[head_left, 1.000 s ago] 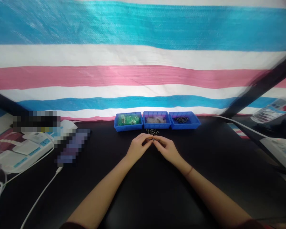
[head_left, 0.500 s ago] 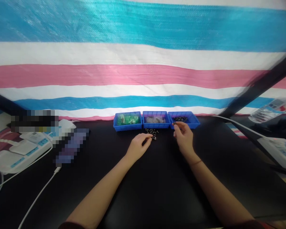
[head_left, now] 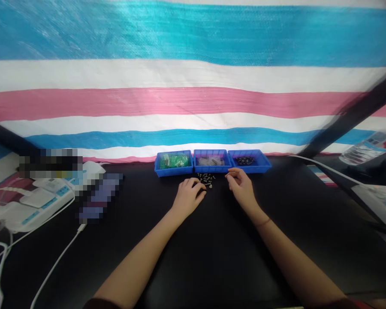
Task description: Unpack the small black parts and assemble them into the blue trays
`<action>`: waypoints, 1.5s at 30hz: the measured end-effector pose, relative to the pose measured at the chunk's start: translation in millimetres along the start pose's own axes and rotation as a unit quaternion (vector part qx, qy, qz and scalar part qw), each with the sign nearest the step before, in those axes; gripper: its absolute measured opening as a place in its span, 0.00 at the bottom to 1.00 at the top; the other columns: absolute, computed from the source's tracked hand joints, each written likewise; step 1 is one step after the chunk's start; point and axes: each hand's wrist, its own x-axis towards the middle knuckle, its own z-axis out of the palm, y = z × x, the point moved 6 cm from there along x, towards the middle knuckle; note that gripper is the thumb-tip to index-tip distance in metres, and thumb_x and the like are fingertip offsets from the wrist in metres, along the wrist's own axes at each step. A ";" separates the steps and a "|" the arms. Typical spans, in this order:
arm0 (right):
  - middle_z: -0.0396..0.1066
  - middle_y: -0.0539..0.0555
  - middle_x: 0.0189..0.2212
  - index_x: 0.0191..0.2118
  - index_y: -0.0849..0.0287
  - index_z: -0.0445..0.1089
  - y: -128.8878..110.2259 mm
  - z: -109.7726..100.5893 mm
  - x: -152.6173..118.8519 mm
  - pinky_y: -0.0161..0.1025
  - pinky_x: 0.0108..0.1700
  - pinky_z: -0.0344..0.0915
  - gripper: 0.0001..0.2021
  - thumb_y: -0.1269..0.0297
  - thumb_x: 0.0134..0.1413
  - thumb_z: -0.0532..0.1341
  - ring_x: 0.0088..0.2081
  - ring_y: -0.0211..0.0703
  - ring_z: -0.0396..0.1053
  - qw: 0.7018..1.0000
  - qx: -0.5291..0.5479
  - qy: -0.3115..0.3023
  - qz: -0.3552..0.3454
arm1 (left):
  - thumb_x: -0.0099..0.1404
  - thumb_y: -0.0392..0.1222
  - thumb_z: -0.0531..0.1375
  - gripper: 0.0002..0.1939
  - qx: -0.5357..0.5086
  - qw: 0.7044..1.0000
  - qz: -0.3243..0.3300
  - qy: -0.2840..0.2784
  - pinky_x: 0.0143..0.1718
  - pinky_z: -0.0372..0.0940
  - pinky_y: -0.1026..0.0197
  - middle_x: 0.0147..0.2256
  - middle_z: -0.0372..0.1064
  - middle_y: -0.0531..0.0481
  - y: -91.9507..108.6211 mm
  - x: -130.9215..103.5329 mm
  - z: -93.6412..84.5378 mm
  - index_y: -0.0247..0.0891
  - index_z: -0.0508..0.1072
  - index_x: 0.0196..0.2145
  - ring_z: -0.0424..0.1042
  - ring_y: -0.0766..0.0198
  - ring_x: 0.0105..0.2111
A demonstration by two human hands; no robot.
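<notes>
A small pile of metal screws (head_left: 206,177) lies on the black tabletop, just in front of the middle blue tray (head_left: 212,170). Beside its left edge rests my left hand (head_left: 188,198), palm down, thumb and fingers apart with nothing visible between them. To the right of the pile, my right hand (head_left: 242,187) hovers with thumb and forefinger pinched together. Whatever may be between those fingertips is too small to make out. Behind that hand, the right blue tray (head_left: 260,165) contains small black parts (head_left: 244,161).
The left blue tray (head_left: 171,172) holds green bagged pieces; clear plastic bits (head_left: 210,161) fill the middle one. Power strips (head_left: 48,201) with white cables and a blurred phone (head_left: 101,197) are at left. A bottle (head_left: 366,148) and another power strip (head_left: 381,204) stand at right.
My right hand has come away from the right tray, leftward toward the screws. The left thumb and forefinger, closed near a screw before, have spread apart. The view has shifted slightly.
</notes>
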 end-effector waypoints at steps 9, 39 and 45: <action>0.74 0.52 0.31 0.39 0.56 0.71 -16.9 33.0 -24.7 0.38 0.34 0.68 0.07 0.64 0.57 0.57 0.29 0.43 0.71 0.978 -0.124 -0.148 -0.074 | 0.66 0.40 0.58 0.06 0.023 1.000 -0.006 -0.012 0.43 0.60 0.52 0.39 0.68 0.47 -1.9 0.7 2.3 0.41 0.73 0.39 0.66 0.56 0.41; 0.75 0.51 0.32 0.40 0.57 0.72 -22.7 44.2 -34.2 0.35 0.30 0.64 0.08 0.62 0.57 0.60 0.26 0.38 0.67 0.967 -0.142 -0.197 -0.072 | 0.68 0.38 0.56 0.08 -0.188 0.981 0.017 0.037 0.45 0.66 0.57 0.40 0.72 0.49 2.8 0.1 -9.0 0.40 0.72 0.43 0.71 0.60 0.41; 0.75 0.53 0.37 0.45 0.57 0.72 -20.5 47.1 -35.6 0.39 0.39 0.68 0.11 0.63 0.59 0.58 0.36 0.43 0.72 0.973 -0.046 -0.221 -0.044 | 0.69 0.37 0.55 0.08 -0.220 0.974 0.026 0.043 0.45 0.67 0.59 0.40 0.71 0.48 5.6 0.5 -13.7 0.39 0.72 0.43 0.71 0.62 0.41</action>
